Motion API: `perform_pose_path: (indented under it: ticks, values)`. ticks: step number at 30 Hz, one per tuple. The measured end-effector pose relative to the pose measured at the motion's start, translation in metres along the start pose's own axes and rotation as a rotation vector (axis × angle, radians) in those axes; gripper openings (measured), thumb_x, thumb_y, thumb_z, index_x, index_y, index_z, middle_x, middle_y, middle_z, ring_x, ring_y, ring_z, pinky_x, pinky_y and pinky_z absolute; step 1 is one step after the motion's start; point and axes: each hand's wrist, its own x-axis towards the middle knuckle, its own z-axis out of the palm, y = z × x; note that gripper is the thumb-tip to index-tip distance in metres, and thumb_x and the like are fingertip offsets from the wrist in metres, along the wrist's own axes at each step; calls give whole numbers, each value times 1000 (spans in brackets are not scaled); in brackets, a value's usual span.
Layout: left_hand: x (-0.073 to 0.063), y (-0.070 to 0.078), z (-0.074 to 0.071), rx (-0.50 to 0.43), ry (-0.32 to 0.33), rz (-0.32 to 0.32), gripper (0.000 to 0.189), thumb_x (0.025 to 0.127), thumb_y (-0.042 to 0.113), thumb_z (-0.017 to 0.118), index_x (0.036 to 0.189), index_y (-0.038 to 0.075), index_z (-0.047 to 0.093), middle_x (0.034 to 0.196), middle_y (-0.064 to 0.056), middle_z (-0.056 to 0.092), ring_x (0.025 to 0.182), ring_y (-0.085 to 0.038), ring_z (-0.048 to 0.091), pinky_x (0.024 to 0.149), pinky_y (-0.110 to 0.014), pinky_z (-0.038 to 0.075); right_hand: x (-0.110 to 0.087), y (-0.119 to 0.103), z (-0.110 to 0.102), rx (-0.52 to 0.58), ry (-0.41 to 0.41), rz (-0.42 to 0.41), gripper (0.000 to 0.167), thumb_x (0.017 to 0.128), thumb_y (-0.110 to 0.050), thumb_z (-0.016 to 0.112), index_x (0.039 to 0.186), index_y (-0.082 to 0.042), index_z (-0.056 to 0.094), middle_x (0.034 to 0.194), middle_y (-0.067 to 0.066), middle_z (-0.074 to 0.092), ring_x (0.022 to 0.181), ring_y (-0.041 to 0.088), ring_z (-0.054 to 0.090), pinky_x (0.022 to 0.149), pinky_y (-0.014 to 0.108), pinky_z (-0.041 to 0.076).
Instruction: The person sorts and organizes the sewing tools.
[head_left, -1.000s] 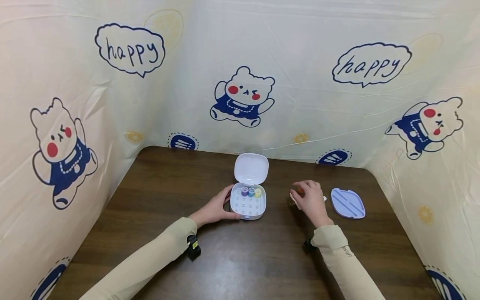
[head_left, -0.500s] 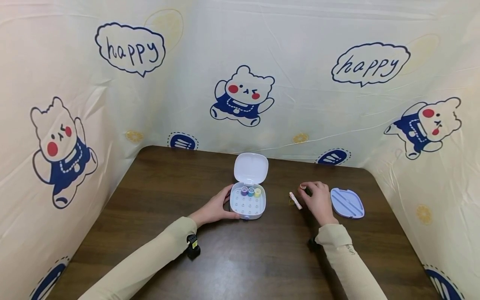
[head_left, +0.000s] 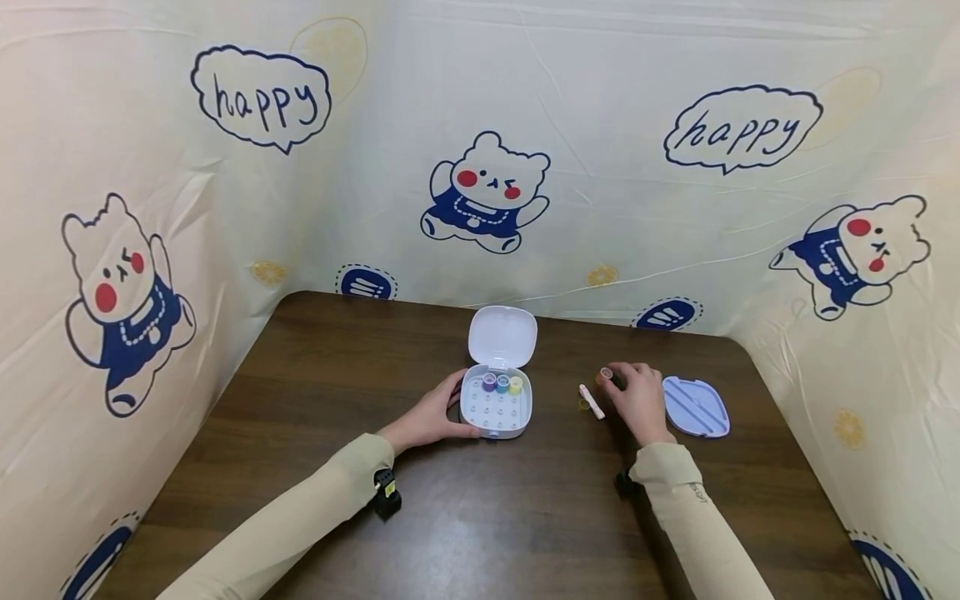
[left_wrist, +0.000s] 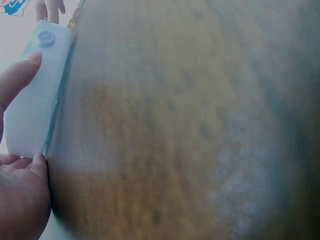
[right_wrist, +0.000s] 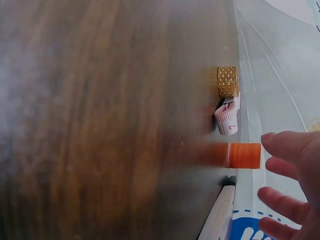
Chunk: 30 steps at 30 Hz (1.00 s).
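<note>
A white sewing box [head_left: 497,408] with pegs inside stands with its lid [head_left: 502,337] raised. On its back row of pegs sit purple [head_left: 489,382], blue [head_left: 503,383] and yellow [head_left: 516,384] thread spools. My left hand [head_left: 429,418] holds the box, thumb at the front and fingers around the left side. My right hand [head_left: 639,402] is beside an orange thread spool [right_wrist: 245,155] that stands upright on the table. In the right wrist view, the thumb and fingers are spread apart near its top, with a small gap.
Left of the right hand lie a folded tape measure [head_left: 592,402] and a gold thimble [right_wrist: 228,81]. A lavender tray [head_left: 696,407] with slots lies at the right. Past the spool, a slender white tool [right_wrist: 218,214] shows a dark end. Patterned cloth [head_left: 600,208] surrounds the table.
My right hand has shifted slightly right, away from above the tape measure, which is now uncovered. The orange spool now stands beside its fingertips. The left hand and box stay put.
</note>
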Motion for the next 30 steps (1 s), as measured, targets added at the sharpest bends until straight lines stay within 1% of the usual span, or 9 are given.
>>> perform_pose_path:
  ticks: [5, 8, 13, 17, 23, 28, 30]
  values:
    - [0, 0, 0, 1, -3, 1, 115, 79, 28, 94, 165, 8, 20, 169, -14, 27, 152, -28, 36, 122, -40, 34, 1, 4, 3, -14, -18, 20, 40, 95, -28, 77, 123, 0, 73, 121, 31, 65, 114, 50, 52, 100, 60, 39]
    - [0, 1, 0, -2, -6, 6, 115, 79, 28, 94, 165, 8, 20, 169, -14, 27, 152, -28, 36, 122, -40, 34, 2, 6, 4, -18, -12, 24, 41, 95, -30, 77, 122, 1, 74, 119, 30, 67, 114, 50, 53, 101, 60, 38]
    - [0, 3, -1, -2, -10, 0, 116, 79, 27, 94, 165, 8, 19, 169, -14, 26, 153, -28, 35, 122, -40, 34, 4, 6, 4, -22, 2, 6, 38, 97, -30, 75, 119, 2, 76, 115, 30, 69, 112, 50, 56, 99, 60, 39]
    - [0, 5, -1, -11, -3, 14, 116, 79, 27, 94, 165, 6, 19, 168, -17, 27, 152, -31, 35, 122, -43, 34, 6, 5, 4, -27, 5, 0, 34, 99, -26, 73, 117, 1, 76, 114, 30, 70, 111, 49, 57, 98, 60, 40]
    - [-1, 5, -1, -7, -1, 9, 116, 79, 27, 94, 165, 6, 19, 168, -17, 27, 152, -31, 36, 122, -43, 35, 8, 4, 5, -26, -39, 46, 34, 101, -28, 70, 118, 0, 76, 118, 31, 68, 114, 50, 55, 99, 60, 40]
    - [0, 4, -1, -17, 0, 11, 116, 79, 26, 94, 165, 5, 19, 168, -18, 27, 152, -32, 36, 122, -44, 34, 9, 3, 4, -12, -54, 51, 33, 101, -28, 70, 118, -1, 77, 118, 31, 68, 115, 50, 54, 101, 60, 39]
    - [0, 4, -1, -11, -2, 4, 116, 79, 27, 94, 165, 6, 19, 168, -17, 27, 152, -30, 35, 122, -42, 34, 9, 3, 3, -12, -56, 53, 33, 101, -28, 70, 118, -1, 77, 119, 31, 67, 116, 51, 54, 102, 60, 39]
